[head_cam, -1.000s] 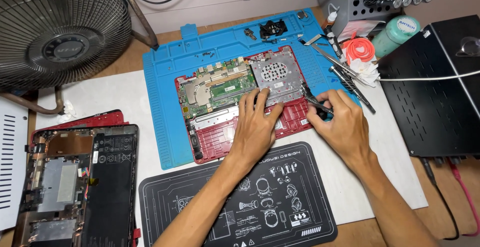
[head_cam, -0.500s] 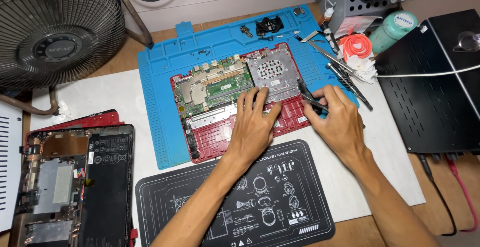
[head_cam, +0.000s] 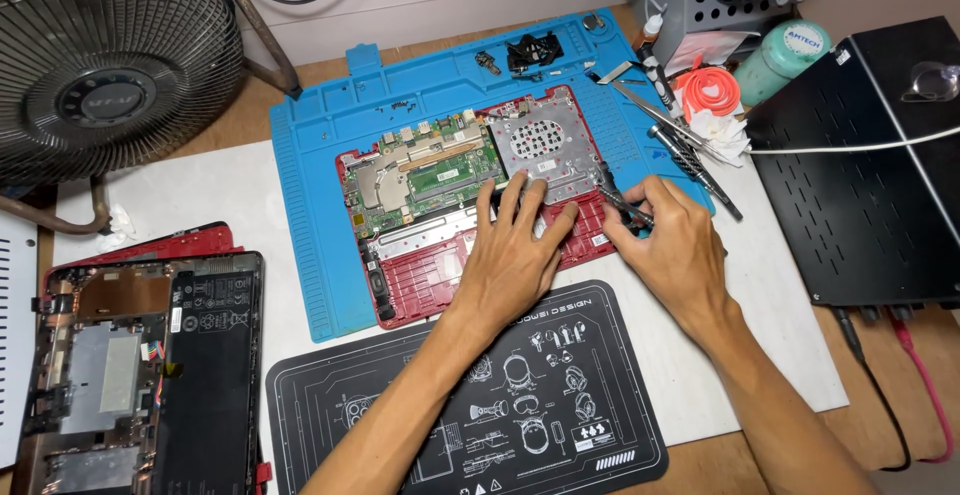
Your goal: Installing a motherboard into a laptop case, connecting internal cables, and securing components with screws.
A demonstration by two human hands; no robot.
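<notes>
left hand (head_cam: 515, 255) has stayed flat, fingers spread on opened red plastic laptop chassis (head_cam: 440, 265) mid blue silicone mat (head_cam: 320, 155); right hand (head_cam: 672, 250) keeps pinching black-tipped tweezers (head_cam: 622, 205), barely moved, work continuing

Opened laptop base (head_cam: 440, 195) on the ridged work mat (head_cam: 320, 155), mid-table; left hand (head_cam: 515, 255) flat on its near right part, right hand (head_cam: 675, 250) just beside at the base's right edge, gripping tweezers (head_cam: 625, 207). Fan (head_cam: 105, 60) far left behind; second dismantled laptop (head_cam: 140, 365) near left. Printed mat (head_cam: 520, 415) in front beneath the forearms; perforated case (head_cam: 870, 165) far right, screwdrivers (head_cam: 690, 160) between it and the base.
</notes>
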